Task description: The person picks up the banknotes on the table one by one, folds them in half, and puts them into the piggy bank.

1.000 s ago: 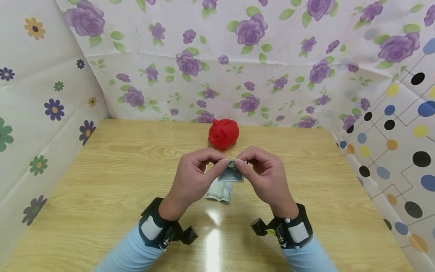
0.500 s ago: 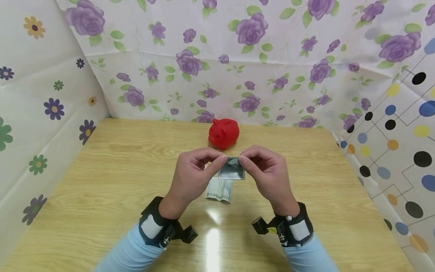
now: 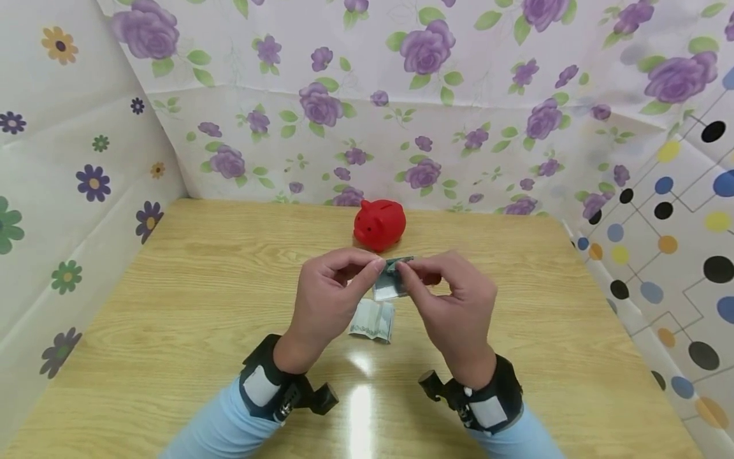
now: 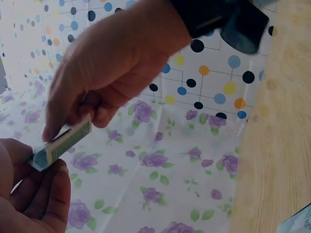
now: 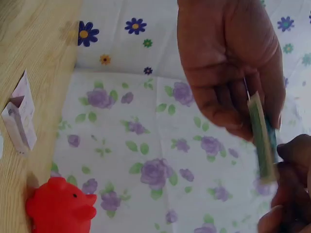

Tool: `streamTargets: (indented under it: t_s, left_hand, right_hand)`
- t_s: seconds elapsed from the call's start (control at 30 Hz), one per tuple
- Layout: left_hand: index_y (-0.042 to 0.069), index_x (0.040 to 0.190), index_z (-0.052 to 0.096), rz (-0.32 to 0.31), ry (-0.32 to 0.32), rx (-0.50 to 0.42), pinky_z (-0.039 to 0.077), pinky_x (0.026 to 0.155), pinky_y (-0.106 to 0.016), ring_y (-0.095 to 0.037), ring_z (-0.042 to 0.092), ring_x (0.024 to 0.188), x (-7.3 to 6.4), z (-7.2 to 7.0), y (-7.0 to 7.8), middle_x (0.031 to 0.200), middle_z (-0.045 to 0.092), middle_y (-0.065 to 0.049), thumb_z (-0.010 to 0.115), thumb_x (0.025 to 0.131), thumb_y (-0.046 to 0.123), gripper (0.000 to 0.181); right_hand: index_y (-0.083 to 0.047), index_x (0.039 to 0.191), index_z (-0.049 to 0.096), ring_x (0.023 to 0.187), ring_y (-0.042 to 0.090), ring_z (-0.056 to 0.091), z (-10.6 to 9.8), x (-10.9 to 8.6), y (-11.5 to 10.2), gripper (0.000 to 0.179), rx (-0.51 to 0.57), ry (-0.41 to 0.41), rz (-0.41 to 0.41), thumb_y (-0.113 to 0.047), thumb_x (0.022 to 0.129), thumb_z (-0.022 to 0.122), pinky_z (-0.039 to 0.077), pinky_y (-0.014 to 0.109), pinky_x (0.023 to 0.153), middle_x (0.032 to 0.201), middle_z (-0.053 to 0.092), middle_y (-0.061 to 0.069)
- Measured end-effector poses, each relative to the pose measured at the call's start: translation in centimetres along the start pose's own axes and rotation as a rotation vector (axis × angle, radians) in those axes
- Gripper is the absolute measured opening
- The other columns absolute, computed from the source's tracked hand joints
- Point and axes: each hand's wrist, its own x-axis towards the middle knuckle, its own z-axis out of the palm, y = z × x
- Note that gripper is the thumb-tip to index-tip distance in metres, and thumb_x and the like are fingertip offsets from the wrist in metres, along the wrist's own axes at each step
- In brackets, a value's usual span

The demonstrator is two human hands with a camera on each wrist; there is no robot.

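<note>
One folded banknote (image 3: 390,290) is pinched by the fingers of the left hand (image 3: 328,290) and right hand (image 3: 452,299), raised over the counter (image 3: 229,268) near the red piggy bank (image 3: 379,225); its fold could be sprung open by an uneven or loosened pinch.

The head view looks forward and down; the wrist views, nearer, face inward across the same hands (image 3: 327,293).

A piggy bank (image 3: 380,225) stands behind the held banknote (image 3: 389,287).
</note>
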Motion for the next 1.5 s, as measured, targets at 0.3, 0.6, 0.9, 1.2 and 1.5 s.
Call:
streamTargets:
  t_s: [0.3, 0.6, 0.9, 1.2, 1.5]
  left_hand:
    - [0.002, 0.109, 0.078, 0.2, -0.039, 0.138, 0.06, 0.08, -0.029, -0.018, 0.07, 0.099, -0.2, 0.7, 0.2, 0.106, 0.076, -0.009, 0.078, 0.088, 0.001, 0.02]
    - [0.004, 0.104, 0.075, 0.239, -0.036, 0.214, 0.058, 0.076, -0.03, -0.015, 0.065, 0.085, -0.2, 0.5, 0.5, 0.097, 0.074, -0.007, 0.075, 0.089, -0.001, 0.016]
    - [0.002, 0.112, 0.067, 0.127, -0.028, 0.144, 0.052, 0.067, -0.024, -0.017, 0.058, 0.076, -0.2, 0.3, 0.4, 0.086, 0.062, -0.006, 0.075, 0.089, -0.001, 0.024]
    - [0.003, 0.104, 0.073, 0.101, -0.11, 0.101, 0.055, 0.065, -0.026, -0.015, 0.063, 0.074, -0.5, 0.3, 0.5, 0.088, 0.073, -0.007, 0.071, 0.093, -0.001, 0.012]
    - [0.001, 0.099, 0.073, 0.13, -0.108, 0.027, 0.055, 0.065, -0.025, -0.016, 0.061, 0.072, -0.5, 0.3, 0.4, 0.087, 0.074, -0.012, 0.069, 0.092, -0.007, 0.011]
  right_hand:
    - [-0.001, 0.117, 0.075, 0.092, 0.015, 0.069, 0.3, -0.2, -0.6, 0.024, 0.263, -0.194, 0.174, 0.002, 0.094, 0.069, 0.058, 0.023, 0.084, 0.106, 0.077, 0.012]
    - [0.0, 0.11, 0.077, 0.094, 0.018, 0.072, -0.2, 0.1, -0.2, 0.018, 0.34, -0.216, 0.25, 0.003, 0.093, 0.07, 0.06, 0.028, 0.084, 0.102, 0.077, 0.013]
    - [0.0, 0.104, 0.076, 0.081, 0.015, 0.07, -0.9, 0.3, 0.1, 0.011, 0.365, -0.279, 0.253, 0.001, 0.095, 0.069, 0.061, 0.026, 0.071, 0.095, 0.077, 0.008]
    - [0.001, 0.1, 0.075, 0.08, 0.016, 0.068, -0.9, 0.3, 0.2, 0.009, 0.447, -0.298, 0.239, 0.003, 0.092, 0.072, 0.058, 0.025, 0.07, 0.09, 0.075, 0.002]
    - [-0.001, 0.097, 0.076, 0.07, 0.014, 0.061, -1.0, 0.3, -0.1, 0.009, 0.422, -0.283, 0.213, 0.005, 0.091, 0.072, 0.052, 0.023, 0.061, 0.084, 0.073, 0.006]
